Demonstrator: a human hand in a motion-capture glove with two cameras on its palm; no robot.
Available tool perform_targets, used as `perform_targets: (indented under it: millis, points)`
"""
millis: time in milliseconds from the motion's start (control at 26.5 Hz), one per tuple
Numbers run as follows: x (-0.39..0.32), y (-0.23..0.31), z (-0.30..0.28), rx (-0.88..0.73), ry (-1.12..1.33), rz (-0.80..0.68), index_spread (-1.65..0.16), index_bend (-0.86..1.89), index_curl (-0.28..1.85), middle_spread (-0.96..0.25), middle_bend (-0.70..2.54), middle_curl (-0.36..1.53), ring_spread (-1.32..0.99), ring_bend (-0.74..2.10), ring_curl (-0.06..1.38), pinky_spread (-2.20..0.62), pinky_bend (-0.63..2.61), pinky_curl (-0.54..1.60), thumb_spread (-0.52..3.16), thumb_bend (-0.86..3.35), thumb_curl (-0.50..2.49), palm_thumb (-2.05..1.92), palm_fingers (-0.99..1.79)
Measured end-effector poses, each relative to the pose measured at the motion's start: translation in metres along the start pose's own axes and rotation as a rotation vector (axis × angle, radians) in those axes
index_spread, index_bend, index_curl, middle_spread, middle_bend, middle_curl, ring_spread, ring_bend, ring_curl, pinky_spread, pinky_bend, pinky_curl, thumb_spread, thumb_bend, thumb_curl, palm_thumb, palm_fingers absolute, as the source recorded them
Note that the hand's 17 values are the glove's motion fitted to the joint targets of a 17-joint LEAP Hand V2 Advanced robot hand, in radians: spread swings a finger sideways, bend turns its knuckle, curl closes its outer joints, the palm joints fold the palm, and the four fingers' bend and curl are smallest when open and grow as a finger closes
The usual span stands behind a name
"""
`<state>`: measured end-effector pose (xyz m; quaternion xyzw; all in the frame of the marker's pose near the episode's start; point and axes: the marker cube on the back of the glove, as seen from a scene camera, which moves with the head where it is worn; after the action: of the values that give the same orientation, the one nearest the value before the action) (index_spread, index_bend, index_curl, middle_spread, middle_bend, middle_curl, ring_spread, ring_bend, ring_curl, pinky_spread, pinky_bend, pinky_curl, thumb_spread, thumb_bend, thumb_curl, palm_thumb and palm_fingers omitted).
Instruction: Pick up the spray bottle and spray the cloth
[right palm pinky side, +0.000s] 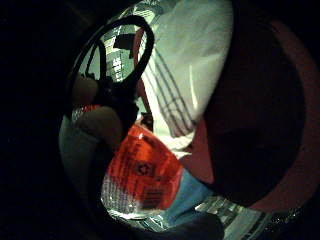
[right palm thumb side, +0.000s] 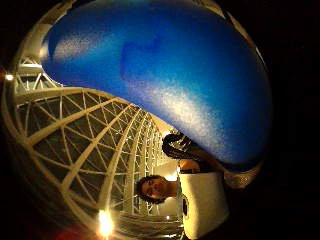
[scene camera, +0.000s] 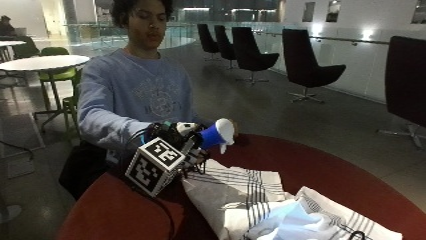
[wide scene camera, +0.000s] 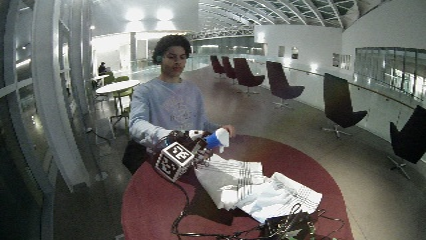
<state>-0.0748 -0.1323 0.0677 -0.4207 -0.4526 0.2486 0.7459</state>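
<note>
From the outside view, the person's gloved right hand (scene camera: 174, 136) is wrapped around a spray bottle (scene camera: 214, 134), holding its blue-and-white head up above the near edge of the red round table (scene camera: 319, 165), just behind the striped white cloth (scene camera: 246, 192) spread there. The wide outside view shows the same: spray bottle (wide scene camera: 216, 138) raised over the table (wide scene camera: 153, 200), the cloth (wide scene camera: 256, 187) below and in front. In the little-finger palm view the bottle's orange label (right palm pinky side: 142, 167) sits against the palm with the cloth (right palm pinky side: 190, 65) beyond, and in the thumb-side view the blue bottle body (right palm thumb side: 160, 75) fills most of the frame.

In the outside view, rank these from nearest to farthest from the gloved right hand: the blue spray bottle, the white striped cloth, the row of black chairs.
1. The blue spray bottle with the white head: gripped in the gloved right hand, above the red table.
2. The white striped cloth: on the table, just below and beside the hand.
3. The row of black chairs: far behind, along the wall.
</note>
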Motion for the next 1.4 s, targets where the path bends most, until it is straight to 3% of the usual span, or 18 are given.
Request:
perform_targets:
  millis: [1096,1399]
  points:
    - [-0.004,-0.001,0.004,-0.023,-0.023,0.020,-0.18,0.13,0.35,-0.06,0.30,0.50,-0.05,0.50,0.40,0.22,0.18,0.33,0.80,-0.03,0.63,0.86,1.08]
    - [-0.012,0.000,0.026,-0.015,-0.044,-0.073,-0.18,0.13,0.35,-0.06,0.30,0.50,-0.04,0.50,0.40,0.22,0.18,0.33,0.80,-0.03,0.63,0.86,1.08]
